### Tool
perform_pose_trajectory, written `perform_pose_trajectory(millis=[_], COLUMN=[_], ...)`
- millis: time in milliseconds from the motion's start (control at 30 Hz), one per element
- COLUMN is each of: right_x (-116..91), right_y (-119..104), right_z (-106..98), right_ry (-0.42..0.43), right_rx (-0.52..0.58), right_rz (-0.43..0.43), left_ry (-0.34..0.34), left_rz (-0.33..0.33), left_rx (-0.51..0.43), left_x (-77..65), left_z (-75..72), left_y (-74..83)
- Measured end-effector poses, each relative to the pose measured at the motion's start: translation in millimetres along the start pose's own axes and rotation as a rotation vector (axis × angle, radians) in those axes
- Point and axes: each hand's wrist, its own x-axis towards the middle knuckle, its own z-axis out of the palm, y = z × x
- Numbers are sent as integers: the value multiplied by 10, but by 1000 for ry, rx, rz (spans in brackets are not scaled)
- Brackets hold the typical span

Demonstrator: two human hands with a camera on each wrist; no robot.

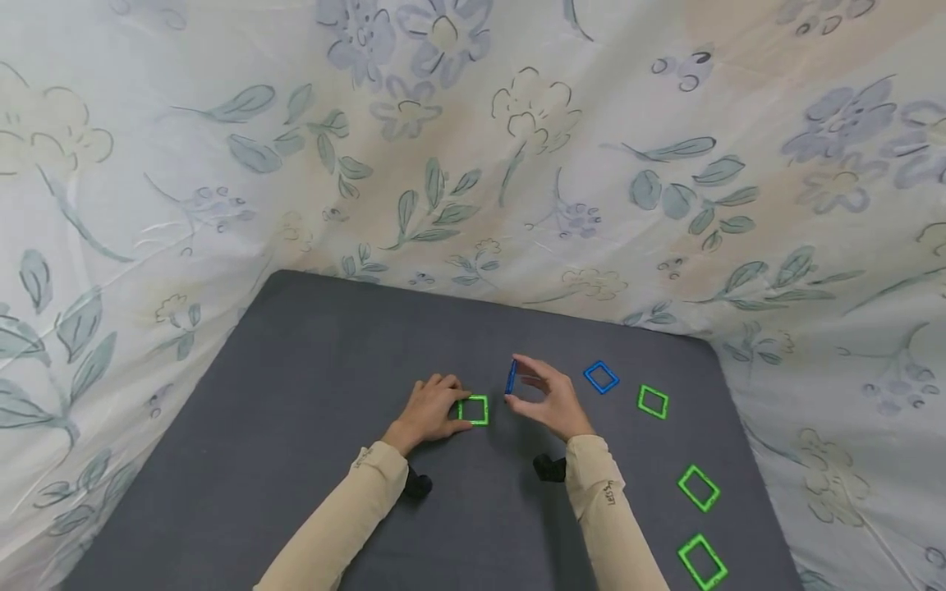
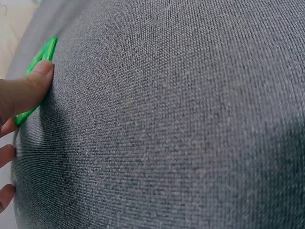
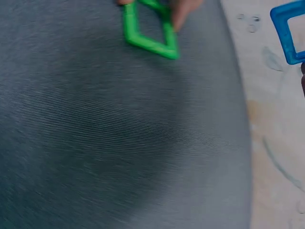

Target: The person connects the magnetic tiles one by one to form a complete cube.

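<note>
In the head view my left hand (image 1: 427, 412) grips a green square frame (image 1: 486, 410) by its left side, thumb at the near edge and fingers at the far edge. The frame lies at the dark table top. The left wrist view has my thumb pressed along this green frame (image 2: 51, 46), seen nearly edge-on. A short way to the right, my right hand (image 1: 550, 400) pinches a blue square frame (image 1: 511, 377) between thumb and fingertips, upright and apart from the green one. Part of that blue frame (image 3: 284, 36) shows at the right wrist view's upper right edge.
Another blue frame (image 1: 601, 377) lies right of my right hand, with a green frame (image 1: 654, 401) beyond it. Two more green frames, one (image 1: 699, 488) above the other (image 1: 703, 562), lie near the right edge of the dark table (image 1: 318, 353). Flowered cloth (image 1: 473, 197) surrounds the table.
</note>
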Motion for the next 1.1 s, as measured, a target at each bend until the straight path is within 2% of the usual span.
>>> perform_pose_trajectory(millis=[167,333,1100], right_x=[-35,-67,-167], right_y=[150,235,342], right_z=[152,254,532], right_ry=[-73,-118,-140], right_rx=[-6,-16,-35], right_rz=[64,64,105], left_ry=[0,-14,-17], left_rz=[11,16,48], left_rx=[-4,-8,-3], left_x=[-3,-8,-75], left_z=[-12,-29,-9], left_y=[5,4,-78])
